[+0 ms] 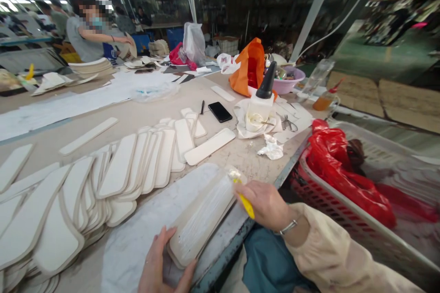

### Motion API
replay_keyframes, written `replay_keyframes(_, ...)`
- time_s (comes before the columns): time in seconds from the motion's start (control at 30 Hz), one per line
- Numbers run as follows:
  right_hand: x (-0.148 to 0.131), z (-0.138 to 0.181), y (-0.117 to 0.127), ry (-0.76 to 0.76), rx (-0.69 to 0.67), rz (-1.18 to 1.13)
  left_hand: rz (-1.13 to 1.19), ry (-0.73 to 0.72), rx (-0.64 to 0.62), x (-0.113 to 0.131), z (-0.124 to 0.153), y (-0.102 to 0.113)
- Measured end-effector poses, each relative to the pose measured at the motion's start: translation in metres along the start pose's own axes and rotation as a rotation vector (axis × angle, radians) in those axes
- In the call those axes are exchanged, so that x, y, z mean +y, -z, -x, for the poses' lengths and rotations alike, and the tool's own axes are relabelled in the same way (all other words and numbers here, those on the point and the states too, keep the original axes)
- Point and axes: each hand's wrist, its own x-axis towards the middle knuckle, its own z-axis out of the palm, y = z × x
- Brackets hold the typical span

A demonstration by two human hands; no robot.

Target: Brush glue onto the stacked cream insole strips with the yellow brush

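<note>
My left hand (161,263) steadies the near end of a long white padded strip (202,215) lying on a pale board (151,229) at the table's front edge, thumb and fingers around its end. My right hand (266,203) is closed on a yellow-handled brush (245,201) whose bristles touch the strip's far end. Rows of similar white strips (130,165) with beige rims lie overlapped to the left.
A white glue bottle (261,100) with a black nozzle, a black phone (220,111), scissors (288,123) and crumpled paper (272,147) sit farther back. A basket (343,219) with red plastic stands at right. Another person (89,32) works at the far left.
</note>
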Motion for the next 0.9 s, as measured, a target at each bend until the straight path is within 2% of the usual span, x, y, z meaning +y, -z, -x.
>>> replay_keyframes(0.07,-0.014,0.000,-0.001,0.074,-0.042,-0.038,-0.001,-0.030,-0.021,-0.003,0.000,0.000)
replay_keyframes(0.13,-0.019,0.000,0.003,0.088,-0.009,-0.104,-0.010,-0.042,-0.033,-0.006,-0.001,0.000)
replay_keyframes(0.27,-0.010,0.001,0.014,-0.026,0.114,-0.044,-0.034,-0.036,-0.036,-0.001,-0.001,0.006)
replay_keyframes(0.37,-0.014,0.005,0.008,-0.070,0.082,-0.045,-0.015,-0.085,-0.037,0.006,-0.002,0.010)
replay_keyframes(0.47,-0.044,0.004,0.000,-0.095,0.007,-0.371,0.015,-0.056,-0.060,0.009,-0.003,0.010)
replay_keyframes(0.57,-0.078,-0.002,-0.004,-0.299,-0.069,-0.743,0.053,-0.013,-0.083,0.009,-0.003,0.010)
replay_keyframes(0.63,-0.089,-0.009,-0.010,-0.428,-0.123,-0.895,0.072,-0.006,-0.088,0.010,-0.002,0.010)
replay_keyframes(0.7,-0.087,-0.013,-0.015,-0.477,-0.139,-0.947,0.074,-0.015,-0.085,0.010,-0.002,0.011)
replay_keyframes(0.83,-0.070,-0.015,-0.017,-0.557,-0.025,-0.864,0.072,-0.045,-0.072,0.010,-0.002,0.011)
replay_keyframes(0.9,-0.070,-0.017,-0.016,-0.580,-0.012,-0.884,0.081,-0.041,-0.072,0.009,-0.002,0.011)
